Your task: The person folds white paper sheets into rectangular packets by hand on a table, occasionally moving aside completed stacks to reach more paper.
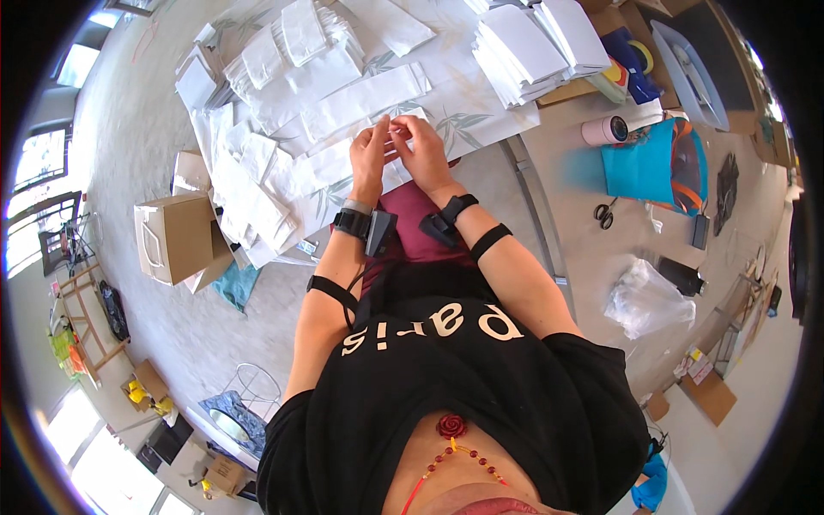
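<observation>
My left hand (pixel 369 159) and my right hand (pixel 421 150) meet over the near edge of the table, fingertips almost touching. The fingers of both are bent and drawn together; whatever is between them is too small or hidden to make out. Under them lies a flat white paper sleeve (pixel 322 170), partly covered by my hands. Just beyond it rests another long white paper sleeve (pixel 365 101). More white sleeves (pixel 249 184) are heaped to the left of my left hand, and overlapping ones (pixel 287 51) lie farther back.
Thick stacks of white paper (pixel 524 51) stand at the table's far right. A leaf-patterned cover (pixel 468 124) lies on the table. Rightward are a pink cup (pixel 604 130), a blue bag (pixel 639 167), black scissors (pixel 605 215) and a clear plastic bag (pixel 648 300). A cardboard box (pixel 176 239) stands left.
</observation>
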Available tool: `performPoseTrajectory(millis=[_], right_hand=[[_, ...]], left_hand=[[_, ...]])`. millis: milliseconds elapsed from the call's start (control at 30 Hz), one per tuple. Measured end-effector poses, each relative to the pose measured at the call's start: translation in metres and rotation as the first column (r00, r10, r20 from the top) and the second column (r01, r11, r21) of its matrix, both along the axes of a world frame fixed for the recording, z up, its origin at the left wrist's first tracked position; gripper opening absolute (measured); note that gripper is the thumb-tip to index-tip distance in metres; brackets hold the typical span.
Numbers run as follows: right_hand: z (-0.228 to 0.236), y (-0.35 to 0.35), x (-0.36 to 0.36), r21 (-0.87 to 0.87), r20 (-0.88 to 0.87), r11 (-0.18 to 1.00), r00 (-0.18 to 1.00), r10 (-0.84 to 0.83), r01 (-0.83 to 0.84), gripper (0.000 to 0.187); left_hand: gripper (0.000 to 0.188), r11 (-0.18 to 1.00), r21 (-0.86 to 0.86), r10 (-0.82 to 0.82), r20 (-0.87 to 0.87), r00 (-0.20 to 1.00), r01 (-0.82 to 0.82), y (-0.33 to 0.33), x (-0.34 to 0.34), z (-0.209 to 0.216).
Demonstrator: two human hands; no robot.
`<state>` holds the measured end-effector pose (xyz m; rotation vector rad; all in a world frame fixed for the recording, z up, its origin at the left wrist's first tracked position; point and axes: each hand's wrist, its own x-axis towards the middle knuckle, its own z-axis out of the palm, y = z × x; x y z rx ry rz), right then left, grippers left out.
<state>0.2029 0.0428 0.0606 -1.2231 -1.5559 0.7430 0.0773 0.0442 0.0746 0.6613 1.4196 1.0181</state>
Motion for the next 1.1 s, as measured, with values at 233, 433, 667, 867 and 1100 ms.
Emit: performPoseTrajectory(millis=[233, 433, 667, 867, 1100], right_hand=[[-0.013, -0.005, 0.026, 0.074, 0.116, 0.994, 0.991, 0.072, -0.081, 0.020], [-0.032, 0.019, 0.067, -0.076, 0.116, 0.984, 0.981, -0.154, 0.163, 0.014], [-0.037, 0.040, 0.077, -0.032, 0.222, 0.999, 0.975, -0.005, 0.013, 0.011], [-0.040, 0.051, 0.074, 0.012, 0.325, 0.995, 0.941, 0.091, -0.101, 0.014], [-0.049, 0.056, 0.075, -0.020, 0.402, 0.992, 0.907, 0.125, -0.127, 0.015]], left_hand=[[0.024, 0.995, 0.050, 0.091, -0.215, 0.972, -0.082, 0.002, -0.007, -0.032], [0.025, 0.969, 0.242, 0.133, -0.683, 0.718, 0.051, 0.003, -0.009, -0.028], [0.025, 0.969, 0.237, 0.128, -0.732, 0.669, 0.073, 0.003, -0.015, -0.033], [0.026, 0.976, 0.210, 0.113, -0.736, 0.667, 0.066, -0.001, -0.016, -0.035], [0.026, 0.974, 0.216, 0.117, -0.733, 0.670, 0.067, -0.004, -0.014, -0.034]])
